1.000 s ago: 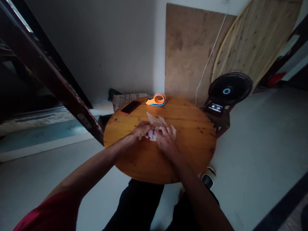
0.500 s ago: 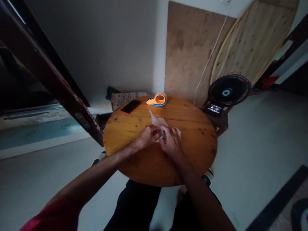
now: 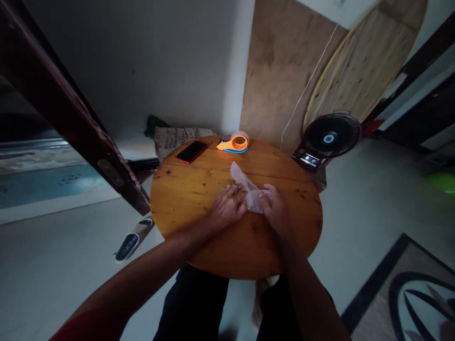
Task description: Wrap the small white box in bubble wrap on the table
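A small piece of bubble wrap (image 3: 256, 201), whitish and see-through, lies partly folded on the round wooden table (image 3: 199, 189). One pointed flap of it sticks up toward the far side. My left hand (image 3: 229, 204) is closed on its left edge, fingers bent and pressed together. At the right edge, my right hand (image 3: 276, 209) pinches the wrap between thumb and fingers. Whether anything lies inside the folds cannot be made out. Beyond the wrap stands an orange tape dispenser (image 3: 229, 145) with a roll of tape.
A phone with a red edge (image 3: 192, 151) lies at the table's far left. Behind the table is a printed sack (image 3: 177, 138). A round black fan (image 3: 330, 135) stands to the right, and a shoe (image 3: 130, 244) is on the floor at left.
My hands have moved apart, the right one shifting to the right edge, so more of the bubble wrap shows between them. My left hand has turned palm down. The view has shifted slightly.
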`<act>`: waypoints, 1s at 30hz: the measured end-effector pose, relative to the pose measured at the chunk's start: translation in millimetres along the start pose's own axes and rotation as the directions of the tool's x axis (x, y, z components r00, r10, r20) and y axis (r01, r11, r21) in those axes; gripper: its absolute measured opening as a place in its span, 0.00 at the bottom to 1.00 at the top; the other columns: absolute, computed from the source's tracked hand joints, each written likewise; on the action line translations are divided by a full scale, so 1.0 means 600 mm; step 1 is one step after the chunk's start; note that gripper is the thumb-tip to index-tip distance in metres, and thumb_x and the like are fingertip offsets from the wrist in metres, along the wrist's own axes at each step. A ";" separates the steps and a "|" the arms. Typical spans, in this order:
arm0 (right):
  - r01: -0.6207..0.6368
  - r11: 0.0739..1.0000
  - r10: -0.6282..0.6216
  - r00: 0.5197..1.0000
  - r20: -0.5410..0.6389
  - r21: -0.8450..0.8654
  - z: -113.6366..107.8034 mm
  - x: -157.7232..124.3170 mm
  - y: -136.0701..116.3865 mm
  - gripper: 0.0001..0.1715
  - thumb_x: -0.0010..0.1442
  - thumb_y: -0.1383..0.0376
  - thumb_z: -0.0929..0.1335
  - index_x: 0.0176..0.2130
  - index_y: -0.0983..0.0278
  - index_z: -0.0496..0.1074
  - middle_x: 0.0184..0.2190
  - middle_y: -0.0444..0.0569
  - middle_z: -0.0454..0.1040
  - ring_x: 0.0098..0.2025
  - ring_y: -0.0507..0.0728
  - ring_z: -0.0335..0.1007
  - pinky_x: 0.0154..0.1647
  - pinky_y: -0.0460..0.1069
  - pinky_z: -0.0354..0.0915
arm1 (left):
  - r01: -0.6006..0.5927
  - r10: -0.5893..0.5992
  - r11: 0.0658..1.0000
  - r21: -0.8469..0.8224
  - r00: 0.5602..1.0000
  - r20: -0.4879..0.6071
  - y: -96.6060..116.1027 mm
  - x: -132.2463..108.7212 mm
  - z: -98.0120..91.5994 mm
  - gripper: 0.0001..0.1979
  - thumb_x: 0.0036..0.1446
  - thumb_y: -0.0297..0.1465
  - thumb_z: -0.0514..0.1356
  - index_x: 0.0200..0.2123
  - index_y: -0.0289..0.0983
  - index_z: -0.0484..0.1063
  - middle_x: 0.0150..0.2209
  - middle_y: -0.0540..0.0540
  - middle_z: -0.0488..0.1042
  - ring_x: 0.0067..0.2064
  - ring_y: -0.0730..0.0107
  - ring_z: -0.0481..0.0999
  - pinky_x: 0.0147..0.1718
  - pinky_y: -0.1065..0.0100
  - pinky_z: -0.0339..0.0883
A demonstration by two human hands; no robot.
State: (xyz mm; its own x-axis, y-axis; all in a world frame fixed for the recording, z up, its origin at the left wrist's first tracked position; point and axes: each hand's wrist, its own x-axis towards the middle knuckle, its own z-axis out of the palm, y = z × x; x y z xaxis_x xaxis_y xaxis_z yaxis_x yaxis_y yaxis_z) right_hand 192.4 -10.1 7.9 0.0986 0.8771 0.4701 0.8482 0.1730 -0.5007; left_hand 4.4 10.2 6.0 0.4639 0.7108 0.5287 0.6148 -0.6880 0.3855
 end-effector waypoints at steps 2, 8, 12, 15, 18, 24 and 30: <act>-0.083 0.996 0.082 0.996 0.038 0.037 0.004 0.000 0.005 0.27 0.60 0.56 0.62 0.55 0.66 0.65 0.52 0.59 0.71 0.52 0.65 0.67 0.53 0.58 0.60 | 0.027 -0.027 1.000 0.005 1.000 0.005 0.003 0.000 -0.002 0.17 0.58 0.30 0.54 0.50 0.35 0.71 0.53 0.38 0.68 0.54 0.55 0.67 0.54 0.54 0.62; -0.246 0.967 0.236 0.964 0.126 0.070 0.008 0.006 0.009 0.33 0.59 0.50 0.62 0.56 0.66 0.65 0.48 0.59 0.74 0.49 0.65 0.71 0.51 0.59 0.64 | 0.072 -0.073 0.996 0.059 0.997 0.026 0.009 -0.001 -0.003 0.17 0.58 0.31 0.54 0.50 0.35 0.71 0.56 0.37 0.66 0.54 0.52 0.66 0.53 0.51 0.61; -0.275 0.953 0.245 0.946 0.214 0.127 -0.003 0.029 0.015 0.24 0.58 0.54 0.63 0.50 0.62 0.70 0.45 0.55 0.76 0.44 0.61 0.73 0.46 0.55 0.66 | 0.046 -0.046 0.995 0.092 0.999 0.006 0.007 -0.003 0.005 0.17 0.59 0.32 0.53 0.50 0.36 0.70 0.56 0.37 0.66 0.53 0.52 0.66 0.51 0.52 0.62; -0.176 0.982 0.151 0.947 0.283 0.063 -0.010 0.061 0.011 0.20 0.55 0.59 0.65 0.47 0.61 0.71 0.44 0.53 0.76 0.44 0.60 0.72 0.45 0.53 0.66 | 0.037 -0.037 0.993 0.111 0.999 -0.003 0.006 -0.004 0.009 0.17 0.60 0.31 0.52 0.50 0.35 0.70 0.57 0.38 0.65 0.52 0.52 0.66 0.50 0.53 0.62; -0.028 0.994 0.065 0.932 0.356 -0.108 -0.005 0.097 -0.002 0.14 0.54 0.62 0.66 0.41 0.61 0.72 0.38 0.50 0.77 0.40 0.57 0.72 0.40 0.49 0.65 | 0.041 -0.040 0.993 0.112 0.999 -0.017 0.008 -0.004 0.012 0.16 0.60 0.30 0.52 0.49 0.35 0.70 0.57 0.38 0.64 0.52 0.53 0.65 0.49 0.53 0.62; 0.022 0.952 0.090 0.933 0.348 -0.306 -0.002 0.163 -0.024 0.07 0.54 0.69 0.65 0.30 0.64 0.74 0.27 0.50 0.76 0.33 0.56 0.71 0.33 0.48 0.61 | 0.044 -0.040 0.992 0.116 0.999 -0.030 0.013 -0.005 0.011 0.14 0.60 0.30 0.53 0.47 0.36 0.70 0.54 0.38 0.67 0.52 0.54 0.65 0.48 0.54 0.62; 0.220 0.970 -0.164 0.909 0.383 -0.108 0.011 0.233 -0.062 0.11 0.60 0.61 0.66 0.38 0.63 0.76 0.39 0.48 0.77 0.43 0.58 0.72 0.41 0.48 0.65 | 0.040 -0.039 0.992 0.119 0.999 -0.014 0.017 -0.003 0.008 0.13 0.59 0.29 0.53 0.47 0.35 0.70 0.52 0.39 0.68 0.50 0.54 0.65 0.46 0.55 0.64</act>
State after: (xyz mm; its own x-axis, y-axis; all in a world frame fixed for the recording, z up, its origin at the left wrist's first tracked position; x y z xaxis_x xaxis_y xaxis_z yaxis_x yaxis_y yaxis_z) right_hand 170.8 108.9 87.2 -0.2485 0.9407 0.2311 0.9000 0.3124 -0.3039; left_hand 12.9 2.9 5.4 0.4309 0.7347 0.5239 0.7047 -0.6366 0.3133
